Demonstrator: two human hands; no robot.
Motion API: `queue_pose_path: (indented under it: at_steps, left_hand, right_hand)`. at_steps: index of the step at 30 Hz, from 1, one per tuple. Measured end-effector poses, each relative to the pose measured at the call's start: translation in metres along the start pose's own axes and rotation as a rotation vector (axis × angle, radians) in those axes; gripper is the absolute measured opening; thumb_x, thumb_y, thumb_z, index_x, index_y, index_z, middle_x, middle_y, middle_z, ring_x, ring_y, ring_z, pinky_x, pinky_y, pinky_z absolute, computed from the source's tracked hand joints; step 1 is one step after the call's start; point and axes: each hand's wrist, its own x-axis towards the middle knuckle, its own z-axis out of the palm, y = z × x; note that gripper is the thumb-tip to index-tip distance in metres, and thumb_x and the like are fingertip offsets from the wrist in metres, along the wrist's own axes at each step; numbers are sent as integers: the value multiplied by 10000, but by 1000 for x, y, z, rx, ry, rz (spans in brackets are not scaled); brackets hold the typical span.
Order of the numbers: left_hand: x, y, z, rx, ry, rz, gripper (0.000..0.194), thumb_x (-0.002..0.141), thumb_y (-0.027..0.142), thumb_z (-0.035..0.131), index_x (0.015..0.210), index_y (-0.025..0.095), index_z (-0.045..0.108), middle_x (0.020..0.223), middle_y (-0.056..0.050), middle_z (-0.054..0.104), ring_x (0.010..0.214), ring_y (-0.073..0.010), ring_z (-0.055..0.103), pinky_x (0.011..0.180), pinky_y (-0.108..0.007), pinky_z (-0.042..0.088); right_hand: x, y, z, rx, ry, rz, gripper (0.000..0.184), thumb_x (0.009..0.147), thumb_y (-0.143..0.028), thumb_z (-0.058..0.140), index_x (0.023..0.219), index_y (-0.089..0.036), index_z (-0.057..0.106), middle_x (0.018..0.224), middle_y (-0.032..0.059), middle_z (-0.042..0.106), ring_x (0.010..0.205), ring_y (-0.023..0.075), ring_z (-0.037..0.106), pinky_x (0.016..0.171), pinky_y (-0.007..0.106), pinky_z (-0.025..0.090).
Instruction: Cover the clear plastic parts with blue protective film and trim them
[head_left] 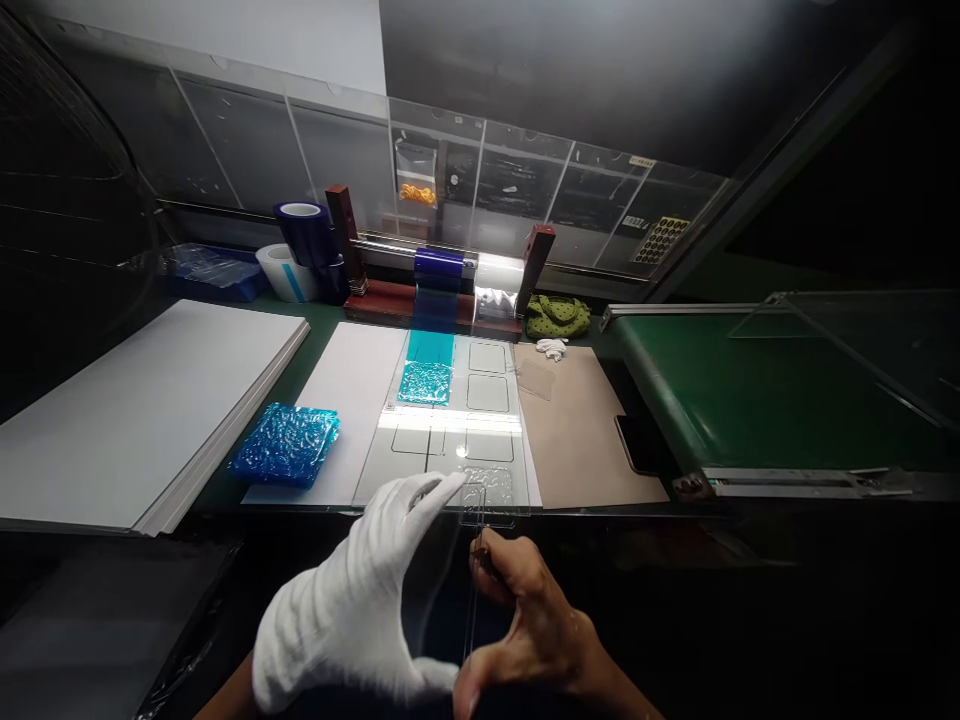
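Note:
My left hand [352, 590], in a white glove, curves round a thin clear panel [472, 600], with fingertips at its top and thumb at its bottom. The panel stands nearly edge-on to me at the table's front edge; I cannot tell whether it is glass or plastic. My bare right hand [544, 610] grips its right side between bent fingers and thumb. Just behind lies a clear sheet [427, 480] marked with black rounded rectangles. On it are a crinkled clear film piece [491, 490] and a blue film strip [431, 350] with a wrinkled end.
A wooden stand [536, 255] holds a blue film roll [439, 265] and a clear one [499, 272]. Left are a stack of blue-filmed pieces [289, 445] and white sheets [142, 400]. Right are brown paper [577, 430], a phone [637, 445] and a green conveyor belt [787, 400].

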Motion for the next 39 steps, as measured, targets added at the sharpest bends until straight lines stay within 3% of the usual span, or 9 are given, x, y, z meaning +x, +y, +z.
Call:
queue_pose_path:
  at_steps: [7,13,16,19,21,26,30,35,39]
  left_hand:
    - [11,1,-4,-4,-29,25,1165,536,684,668,1449,239,97,1367,-144,329,1229,-344,391,998,-471,425]
    - [16,-3,2,48,29,5,1190,519,689,672,1452,216,104,1360,-150,353,1221,-343,386,998,-473,407]
    - [17,-16,13,185,192,-80,1205,484,681,692,1449,209,144,1329,-160,383,1181,-371,403,990,-548,360]
    - [16,-35,25,132,275,-234,1226,440,650,737,1441,198,192,1371,-173,353,1225,-412,345,1034,-613,234]
    - [15,-48,32,-186,222,-362,1180,467,623,750,1434,211,214,1417,-160,319,1284,-399,288,1068,-587,195]
    - [10,-68,55,-1629,-44,-469,939,712,764,379,1406,136,296,1459,-174,284,1346,-345,238,1075,-529,233]
    - [16,-76,77,-2225,-76,-467,1105,636,843,350,1359,8,344,1446,-249,265,1360,-400,150,1060,-590,180]
    - [36,-68,91,-2377,-61,-476,1081,647,822,395,1362,14,325,1430,-239,296,1356,-372,179,1074,-562,166]
    - [56,-55,94,-2431,-88,-354,1060,629,848,370,1383,106,316,1432,-214,312,1338,-378,239,1080,-555,145]
  right_hand:
    - [-2,-4,0,64,-2,112,731,319,-782,688,740,-200,554,688,-5,468,650,140,433,564,258,495]
    - [6,3,3,84,100,-68,686,378,-766,700,717,-208,490,625,-36,417,580,109,384,501,226,413]
    - [21,32,-15,15,222,-73,684,471,-770,661,814,-209,472,679,-27,447,572,111,407,500,235,399]
    - [47,89,-51,-295,284,132,433,815,-596,464,978,-195,473,763,8,519,663,148,510,589,261,443]
    - [66,134,-77,-639,288,313,289,897,-396,380,1058,-177,479,906,61,581,796,186,574,672,297,470]
    - [90,197,-110,-759,228,340,328,835,-188,427,1132,-90,528,1109,193,591,1034,289,564,881,439,441]
    - [88,152,-91,-775,206,89,644,827,-416,527,1348,-81,352,1340,191,466,1251,308,413,1080,514,254]
    - [82,59,-47,-658,-77,-306,988,722,-598,577,1449,-95,136,1442,156,354,1342,296,290,1137,530,118]
    - [86,42,-30,-631,-224,-377,1100,674,-633,589,1452,-53,71,1452,204,313,1352,340,253,1110,600,87]
